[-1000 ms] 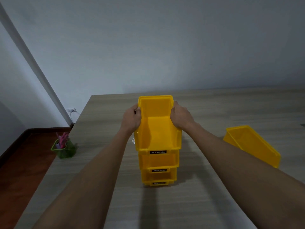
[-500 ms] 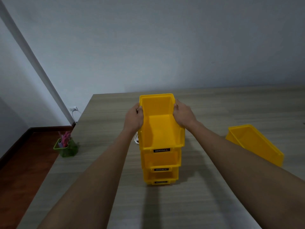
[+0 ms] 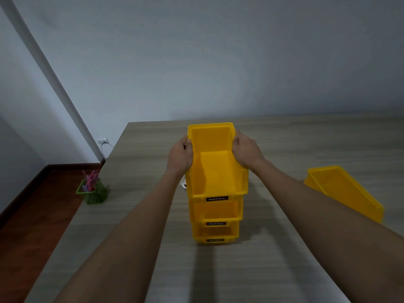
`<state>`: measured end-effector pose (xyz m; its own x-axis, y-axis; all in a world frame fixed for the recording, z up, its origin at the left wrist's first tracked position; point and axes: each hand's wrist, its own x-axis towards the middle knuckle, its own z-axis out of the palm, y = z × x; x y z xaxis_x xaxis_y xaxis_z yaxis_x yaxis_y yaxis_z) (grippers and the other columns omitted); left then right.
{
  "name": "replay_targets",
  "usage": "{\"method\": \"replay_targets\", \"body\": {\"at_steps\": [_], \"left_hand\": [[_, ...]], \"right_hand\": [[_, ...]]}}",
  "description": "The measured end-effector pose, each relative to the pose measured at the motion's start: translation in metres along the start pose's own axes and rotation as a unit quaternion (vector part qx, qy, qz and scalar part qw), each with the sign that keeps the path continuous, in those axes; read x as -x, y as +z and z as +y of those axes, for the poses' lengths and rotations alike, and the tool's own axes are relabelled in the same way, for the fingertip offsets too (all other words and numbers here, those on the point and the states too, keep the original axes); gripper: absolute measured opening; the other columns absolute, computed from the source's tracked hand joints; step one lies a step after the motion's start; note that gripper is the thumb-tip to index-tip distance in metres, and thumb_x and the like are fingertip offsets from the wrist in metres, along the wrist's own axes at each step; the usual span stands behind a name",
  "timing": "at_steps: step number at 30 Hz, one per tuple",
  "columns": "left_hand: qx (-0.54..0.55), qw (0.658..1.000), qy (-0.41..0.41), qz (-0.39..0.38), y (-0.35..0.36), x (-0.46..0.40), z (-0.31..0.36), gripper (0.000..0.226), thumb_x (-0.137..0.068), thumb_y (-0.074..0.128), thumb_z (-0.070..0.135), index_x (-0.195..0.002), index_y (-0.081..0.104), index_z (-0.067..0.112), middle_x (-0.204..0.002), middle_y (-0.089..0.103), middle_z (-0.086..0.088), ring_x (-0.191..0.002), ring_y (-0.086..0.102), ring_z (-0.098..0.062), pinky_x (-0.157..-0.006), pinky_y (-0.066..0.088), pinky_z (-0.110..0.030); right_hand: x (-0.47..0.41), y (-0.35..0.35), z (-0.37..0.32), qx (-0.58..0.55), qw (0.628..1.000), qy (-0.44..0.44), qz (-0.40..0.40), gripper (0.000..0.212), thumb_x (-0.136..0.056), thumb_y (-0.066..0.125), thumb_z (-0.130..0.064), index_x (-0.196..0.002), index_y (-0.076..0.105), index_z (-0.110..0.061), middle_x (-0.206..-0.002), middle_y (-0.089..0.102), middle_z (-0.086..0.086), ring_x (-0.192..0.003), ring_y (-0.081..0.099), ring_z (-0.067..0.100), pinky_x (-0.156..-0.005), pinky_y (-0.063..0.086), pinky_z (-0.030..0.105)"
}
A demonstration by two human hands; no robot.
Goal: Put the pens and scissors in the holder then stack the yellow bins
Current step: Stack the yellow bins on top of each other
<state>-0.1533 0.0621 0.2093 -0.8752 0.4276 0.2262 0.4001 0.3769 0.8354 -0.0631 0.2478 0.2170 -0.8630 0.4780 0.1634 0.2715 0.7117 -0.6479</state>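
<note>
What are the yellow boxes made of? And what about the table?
The yellow bins look like hard plastic: one bright even colour, smooth, with thin moulded walls and rims. The table looks like wood or a wood-look laminate, matte grey-brown with long straight grain lines. Which of the two cannot be told from here.

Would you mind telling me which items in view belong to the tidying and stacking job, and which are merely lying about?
Part of the job:
- top bin, gripped by the left hand and right hand
- two stacked bins under it
- loose yellow bin
- green holder with pens and scissors

Lying about:
- wall plug and cable
- small white object behind the stack
</note>
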Motion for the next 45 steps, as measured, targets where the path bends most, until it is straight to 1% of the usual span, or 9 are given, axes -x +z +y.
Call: {"method": "replay_targets", "body": {"at_steps": [11, 14, 18, 22, 26, 28, 31, 35, 45], "left_hand": [[-0.025, 1.000, -0.005, -0.003, -0.003, -0.003, 0.002, 0.036, -0.104, 0.034, 0.030, -0.116, 0.063, 0.012, -0.100, 0.070, -0.012, -0.088, 0.065, -0.027, -0.082, 0.055, -0.044], [-0.105, 0.994, -0.009, 0.033, -0.006, -0.004, 0.008, 0.038, -0.101, 0.041, 0.032, -0.129, 0.057, 0.012, -0.114, 0.066, -0.013, -0.092, 0.062, -0.023, -0.081, 0.050, -0.037], [-0.254, 0.967, 0.001, 0.012, -0.007, -0.004, 0.019, 0.043, -0.101, 0.038, 0.035, -0.133, 0.049, 0.010, -0.126, 0.049, -0.016, -0.108, 0.057, -0.034, -0.089, 0.047, -0.046], [-0.355, 0.935, 0.006, 0.015, -0.009, -0.004, 0.034, 0.051, -0.100, 0.031, 0.045, -0.136, 0.046, 0.012, -0.134, 0.044, -0.015, -0.121, 0.048, -0.037, -0.099, 0.038, -0.051], [-0.389, 0.919, 0.048, 0.023, 0.002, -0.008, 0.056, 0.049, -0.101, 0.032, 0.044, -0.135, 0.048, 0.012, -0.134, 0.045, -0.016, -0.121, 0.048, -0.037, -0.101, 0.038, -0.050], [-0.420, 0.901, 0.104, 0.038, 0.018, -0.009, 0.073, 0.051, -0.099, 0.028, 0.044, -0.129, 0.053, 0.011, -0.129, 0.049, -0.016, -0.117, 0.050, -0.036, -0.099, 0.040, -0.047], [-0.456, 0.867, 0.191, 0.059, 0.055, -0.006, 0.106, 0.052, -0.092, 0.028, 0.043, -0.118, 0.061, 0.013, -0.121, 0.057, -0.016, -0.114, 0.054, -0.037, -0.096, 0.044, -0.044], [-0.460, 0.851, 0.247, 0.053, 0.122, 0.002, 0.148, 0.042, -0.091, 0.035, 0.038, -0.117, 0.059, 0.015, -0.121, 0.056, -0.013, -0.117, 0.053, -0.034, -0.098, 0.041, -0.044], [-0.420, 0.888, 0.154, -0.108, 0.291, 0.043, 0.164, 0.043, -0.096, 0.038, 0.042, -0.129, 0.051, 0.018, -0.131, 0.047, -0.010, -0.119, 0.048, -0.031, -0.101, 0.035, -0.044]], "right_hand": [[0.001, 0.001, 0.001, -0.019, 1.000, 0.007, 0.013, 0.039, -0.102, 0.028, -0.027, -0.131, 0.048, -0.011, -0.114, 0.064, 0.018, -0.098, 0.060, 0.034, -0.082, 0.051, 0.044], [0.005, -0.005, -0.003, -0.045, 0.999, 0.019, 0.008, 0.041, -0.103, 0.028, -0.028, -0.138, 0.045, -0.013, -0.129, 0.059, 0.017, -0.114, 0.056, 0.036, -0.093, 0.047, 0.046], [0.011, -0.016, -0.005, -0.114, 0.991, 0.057, -0.036, 0.052, -0.101, 0.032, -0.046, -0.143, 0.045, -0.019, -0.146, 0.050, 0.009, -0.132, 0.047, 0.033, -0.108, 0.039, 0.047], [0.011, -0.032, 0.003, -0.102, 0.991, 0.089, -0.011, 0.078, -0.083, 0.027, -0.072, -0.139, 0.050, -0.023, -0.132, 0.062, 0.012, -0.117, 0.060, 0.034, -0.097, 0.050, 0.053], [0.017, -0.060, 0.017, 0.002, 0.998, 0.015, 0.054, 0.047, -0.098, 0.029, -0.047, -0.103, 0.065, -0.015, -0.107, 0.068, 0.013, -0.105, 0.062, 0.034, -0.081, 0.047, 0.039], [0.020, -0.075, 0.032, 0.076, 0.995, -0.003, 0.070, 0.041, -0.100, 0.028, -0.039, -0.105, 0.062, -0.016, -0.109, 0.066, 0.014, -0.107, 0.061, 0.036, -0.085, 0.044, 0.042], [0.020, -0.097, 0.068, 0.169, 0.985, 0.008, 0.040, 0.049, -0.100, 0.028, -0.036, -0.144, 0.041, -0.018, -0.148, 0.046, 0.009, -0.136, 0.042, 0.030, -0.108, 0.032, 0.047], [0.030, -0.125, 0.121, 0.245, 0.968, 0.005, 0.049, 0.053, -0.100, 0.029, -0.039, -0.149, 0.030, -0.020, -0.161, 0.022, 0.005, -0.148, 0.020, 0.032, -0.115, 0.020, 0.050], [0.067, -0.197, 0.280, 0.233, 0.962, 0.136, -0.038, 0.057, -0.099, 0.034, -0.040, -0.151, 0.024, -0.018, -0.163, 0.015, 0.008, -0.149, 0.015, 0.033, -0.118, 0.013, 0.050]]}}
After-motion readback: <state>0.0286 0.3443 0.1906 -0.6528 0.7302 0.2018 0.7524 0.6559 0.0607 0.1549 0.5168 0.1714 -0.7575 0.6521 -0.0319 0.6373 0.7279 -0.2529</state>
